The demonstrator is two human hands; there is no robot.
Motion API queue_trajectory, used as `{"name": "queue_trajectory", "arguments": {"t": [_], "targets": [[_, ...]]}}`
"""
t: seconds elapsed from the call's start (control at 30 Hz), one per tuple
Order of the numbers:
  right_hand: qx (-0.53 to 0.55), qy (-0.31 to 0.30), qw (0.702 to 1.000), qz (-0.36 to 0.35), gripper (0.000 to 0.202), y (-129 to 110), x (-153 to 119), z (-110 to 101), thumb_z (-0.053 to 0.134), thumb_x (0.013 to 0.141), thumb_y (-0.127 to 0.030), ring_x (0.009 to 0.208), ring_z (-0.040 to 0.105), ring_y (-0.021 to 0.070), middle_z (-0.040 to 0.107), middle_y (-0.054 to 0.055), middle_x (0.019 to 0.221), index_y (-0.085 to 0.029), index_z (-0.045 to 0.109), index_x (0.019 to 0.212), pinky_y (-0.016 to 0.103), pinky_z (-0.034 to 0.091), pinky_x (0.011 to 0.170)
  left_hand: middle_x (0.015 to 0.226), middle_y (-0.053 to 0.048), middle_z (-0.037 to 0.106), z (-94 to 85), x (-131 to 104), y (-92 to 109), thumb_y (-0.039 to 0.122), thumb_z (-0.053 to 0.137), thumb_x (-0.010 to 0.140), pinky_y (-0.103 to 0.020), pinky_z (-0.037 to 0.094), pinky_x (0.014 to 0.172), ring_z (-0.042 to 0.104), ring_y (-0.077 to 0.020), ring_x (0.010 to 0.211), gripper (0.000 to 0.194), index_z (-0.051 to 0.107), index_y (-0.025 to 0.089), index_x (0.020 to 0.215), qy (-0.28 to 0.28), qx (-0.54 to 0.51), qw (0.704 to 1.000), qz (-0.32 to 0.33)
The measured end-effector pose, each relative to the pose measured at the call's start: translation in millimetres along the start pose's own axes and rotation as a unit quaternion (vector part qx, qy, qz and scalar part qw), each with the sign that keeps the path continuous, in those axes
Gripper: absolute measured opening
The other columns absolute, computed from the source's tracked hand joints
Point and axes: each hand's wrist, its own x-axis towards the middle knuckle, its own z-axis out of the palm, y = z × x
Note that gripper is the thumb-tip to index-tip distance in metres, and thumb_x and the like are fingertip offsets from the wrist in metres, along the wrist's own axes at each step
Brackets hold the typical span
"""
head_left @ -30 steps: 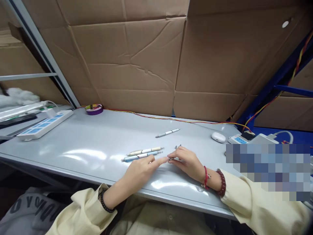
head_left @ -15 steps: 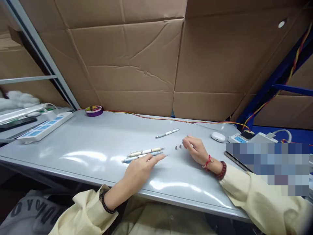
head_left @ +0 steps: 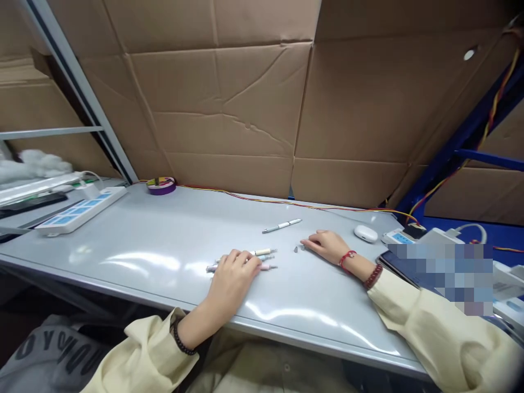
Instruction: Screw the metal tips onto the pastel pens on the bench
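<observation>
My left hand point(head_left: 232, 281) lies palm down over a group of slim pens, its bent fingers covering their middles. A pink pen point(head_left: 267, 267) sticks out past the fingertips, nearest the hand. Beside it lie a light blue pen point(head_left: 267, 257) and a cream pen point(head_left: 264, 251), side by side. My right hand point(head_left: 327, 246) rests on the table with its index finger stretched out and the other fingers bent. That fingertip is at a tiny grey piece point(head_left: 302, 247); another small grey piece point(head_left: 296, 249) lies just left. Farther back lies a white pen point(head_left: 282, 226).
A white earbud case point(head_left: 365, 233) and a dark phone point(head_left: 395, 265) lie right. A power strip point(head_left: 84, 210) and a purple tape roll point(head_left: 161, 186) stand left. Thin red and yellow wires point(head_left: 245, 197) run along the back, before the cardboard wall point(head_left: 229, 131).
My left hand has drawn back left and settled over the pens, the pink pen now lying along the others. My right hand's index finger has stretched out towards the small grey pieces.
</observation>
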Motion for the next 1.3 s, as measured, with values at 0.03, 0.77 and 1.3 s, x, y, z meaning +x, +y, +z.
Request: {"name": "queue_trajectory", "arguments": {"t": [0.03, 0.77, 1.3], "targets": [[-0.001, 0.002, 1.0, -0.001, 0.055, 0.0, -0.6, 0.4, 0.03, 0.092, -0.051, 0.062, 0.053, 0.0151, 0.056, 0.006, 0.059, -0.016, 0.061, 0.063, 0.026, 0.029, 0.055, 0.09, -0.003, 0.06, -0.1, -0.2, 0.4, 0.022, 0.045, 0.092, -0.034, 0.04, 0.071, 0.05, -0.0219, 0.087, 0.014, 0.058, 0.02, 0.088, -0.001, 0.0, 1.0, -0.003], [-0.104, 0.113, 0.985, -0.075, 0.021, 23.9, 64.0, 28.1, 0.045, 0.088, -0.013, 0.085, 0.053, 0.023, 0.066, 0.009, 0.086, -0.017, 0.065, 0.085, 0.032, 0.037, 0.071, 0.08, 0.0, 0.067, -4.5, -5.3, 4.1, 0.008, 0.049, 0.081, -0.033, 0.045, 0.07, 0.056, -0.0191, 0.086, 0.035, 0.043, 0.015, 0.047, 0.191, -0.178, 0.939, 0.223], [0.415, 0.048, 0.904, -0.089, 0.011, -135.0, -14.2, -1.5, 0.042, 0.091, -0.024, 0.079, 0.054, 0.015, 0.059, 0.004, 0.09, -0.02, 0.052, 0.094, 0.028, 0.046, 0.072, 0.114, -0.015, 0.051, -4.1, -5.4, -2.6, 0.047, 0.041, 0.089, -0.041, 0.043, 0.086, 0.047, -0.0267, 0.111, 0.039, 0.041, 0.016, 0.115, 0.197, -0.246, 0.94, 0.13]]}}
